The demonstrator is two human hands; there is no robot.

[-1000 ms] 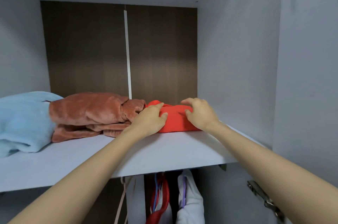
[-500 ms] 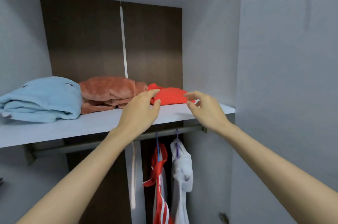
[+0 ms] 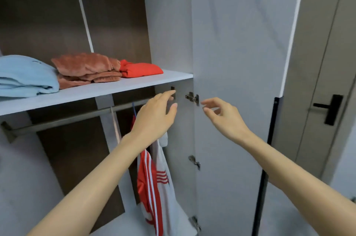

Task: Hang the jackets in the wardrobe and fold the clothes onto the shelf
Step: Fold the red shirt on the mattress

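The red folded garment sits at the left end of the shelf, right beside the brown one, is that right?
Not quite. The head view shows the red folded garment at the right end of the shelf, not the left. It does lie right beside the brown one.

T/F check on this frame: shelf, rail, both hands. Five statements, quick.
1. The red garment lies at the right end of the row on the shelf. True.
2. The left hand grips the red garment. False: it is below the shelf, holding nothing.
3. A red-and-white jacket hangs from the rail. True.
4. The right hand grips the rail. False: it holds nothing, fingers relaxed, in front of the door.
5. The blue garment lies on top of the brown garment. False: it lies beside it, on its left.
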